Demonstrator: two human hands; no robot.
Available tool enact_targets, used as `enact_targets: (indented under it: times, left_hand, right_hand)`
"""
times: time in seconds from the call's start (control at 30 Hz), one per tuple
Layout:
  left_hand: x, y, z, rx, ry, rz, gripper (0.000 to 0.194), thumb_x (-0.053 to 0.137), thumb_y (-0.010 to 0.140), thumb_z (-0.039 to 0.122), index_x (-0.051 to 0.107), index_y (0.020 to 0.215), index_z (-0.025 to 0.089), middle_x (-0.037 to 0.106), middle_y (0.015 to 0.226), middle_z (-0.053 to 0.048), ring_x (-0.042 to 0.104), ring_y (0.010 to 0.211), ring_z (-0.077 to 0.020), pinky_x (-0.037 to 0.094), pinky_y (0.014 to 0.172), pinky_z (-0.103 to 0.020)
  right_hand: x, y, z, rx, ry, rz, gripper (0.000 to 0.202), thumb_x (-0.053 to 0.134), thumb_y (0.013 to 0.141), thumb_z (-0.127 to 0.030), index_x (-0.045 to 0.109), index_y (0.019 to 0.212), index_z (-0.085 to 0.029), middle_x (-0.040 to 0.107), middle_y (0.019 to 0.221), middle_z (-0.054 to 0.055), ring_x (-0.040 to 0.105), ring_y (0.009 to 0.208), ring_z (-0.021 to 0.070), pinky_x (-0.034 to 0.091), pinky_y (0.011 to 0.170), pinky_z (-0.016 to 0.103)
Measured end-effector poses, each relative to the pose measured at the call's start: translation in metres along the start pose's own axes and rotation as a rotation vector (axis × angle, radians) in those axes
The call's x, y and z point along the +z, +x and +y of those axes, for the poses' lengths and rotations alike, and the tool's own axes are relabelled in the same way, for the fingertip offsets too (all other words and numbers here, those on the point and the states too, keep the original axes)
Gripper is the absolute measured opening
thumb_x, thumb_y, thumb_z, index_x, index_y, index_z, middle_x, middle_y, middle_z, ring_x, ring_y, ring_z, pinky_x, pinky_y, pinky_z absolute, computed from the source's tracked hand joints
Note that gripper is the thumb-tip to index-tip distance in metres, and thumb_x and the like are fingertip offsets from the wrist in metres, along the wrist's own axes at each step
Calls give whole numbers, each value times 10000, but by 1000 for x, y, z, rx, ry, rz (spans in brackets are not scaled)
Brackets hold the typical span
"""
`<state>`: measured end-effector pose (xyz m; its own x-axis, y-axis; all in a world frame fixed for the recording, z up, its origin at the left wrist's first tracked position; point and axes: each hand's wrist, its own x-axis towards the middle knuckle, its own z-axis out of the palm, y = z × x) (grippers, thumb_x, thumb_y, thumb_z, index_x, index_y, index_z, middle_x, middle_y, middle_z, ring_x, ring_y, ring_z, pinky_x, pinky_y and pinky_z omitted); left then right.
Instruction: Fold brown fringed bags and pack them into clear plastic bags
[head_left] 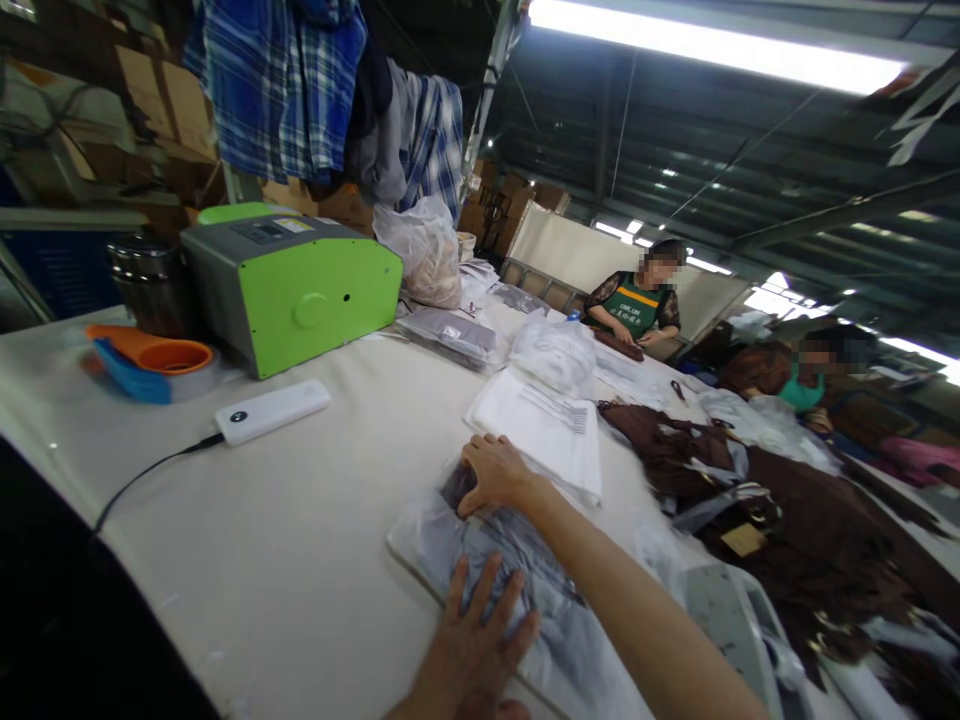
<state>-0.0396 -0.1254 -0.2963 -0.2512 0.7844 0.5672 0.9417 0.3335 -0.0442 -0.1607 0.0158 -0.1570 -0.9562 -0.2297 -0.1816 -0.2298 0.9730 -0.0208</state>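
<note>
A clear plastic bag (pixel 540 580) with dark folded cloth inside lies on the pale table in front of me. My left hand (pixel 480 630) rests flat on its near part, fingers spread. At the bag's far end, my right hand (pixel 499 475) curls its fingers and thumb around the dark, bunched end. The right forearm crosses over the bag from the lower right. Just beyond the right hand is a stack of white plastic bags (pixel 547 425) with printed lines on the top one.
A green-and-grey machine (pixel 319 300) stands at the left, near a white power bank (pixel 274 410) with a cable and an orange tape ring (pixel 176 355). Brown garments (pixel 810 510) are heaped at the right. Two people (pixel 634 310) work across the table.
</note>
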Motion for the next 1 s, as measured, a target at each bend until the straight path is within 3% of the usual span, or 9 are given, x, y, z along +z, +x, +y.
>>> enact_targets:
  times: [0.17,0.27,0.4,0.5,0.6,0.7,0.77,0.87,1.0]
  left_hand:
    - [1,2,-2,13,104,121,555,546,862,582,472,1352,334,471,1418,-60,250,1371,-379,-87,1116,-644]
    - [6,3,-4,-13,119,193,425,630,858,409,539,1272,375,531,1343,-17,308,1348,-345,-45,1139,-626]
    - [5,4,-7,57,52,144,644,556,797,683,507,1340,341,525,1365,-54,306,1336,-374,-105,1131,-626]
    - [-3,4,-4,65,24,112,838,557,738,744,415,1428,288,493,1412,-105,287,1349,-404,-126,1111,-638]
    - [-23,4,-7,26,-41,75,825,597,766,666,366,1456,278,444,1471,-110,293,1368,-384,-33,1134,-606]
    - [-52,9,-34,-160,-102,60,579,533,898,461,390,1436,301,410,1507,-75,295,1401,-321,122,1152,-535]
    - [-68,15,-64,-445,-142,-34,501,474,928,335,420,1420,255,404,1509,-98,310,1400,-317,205,1135,-515]
    - [-78,25,-106,-836,-334,-291,589,485,887,346,398,1408,86,462,1429,-218,422,1313,-364,333,1053,-507]
    - [-72,38,-134,-913,-543,-361,660,606,754,338,448,1334,65,580,1289,-222,542,1190,-357,399,984,-445]
  right_hand:
    - [16,-25,-15,4,175,213,782,391,927,-647,219,1519,-165,229,1581,145,207,1449,281,198,1154,473]
    - [44,-28,-30,-3,219,237,737,394,928,-641,303,1498,-183,253,1576,129,152,1464,314,81,1178,535]
    - [66,-20,-32,25,247,236,694,434,912,-642,410,1448,-202,322,1550,119,170,1458,330,57,1169,577]
    - [60,-17,-24,30,431,287,703,556,855,-626,470,1408,-201,399,1509,117,238,1441,317,106,1178,549]
    - [42,-33,-14,124,592,418,613,458,937,-532,435,1428,-165,417,1495,127,327,1411,263,261,1159,470]
    - [32,-76,-18,207,607,587,505,305,1002,-418,450,1412,-160,437,1484,114,364,1391,215,311,1145,416]
    - [40,-110,-33,178,573,644,426,373,986,-396,563,1316,-206,545,1397,80,429,1345,210,314,1148,403]
    - [78,-144,-61,90,384,584,466,507,929,-441,548,1346,-236,552,1395,66,463,1321,259,339,1132,454]
    - [141,-140,-76,122,180,567,912,733,649,-627,505,1391,-148,467,1444,155,451,1307,405,360,1093,556]
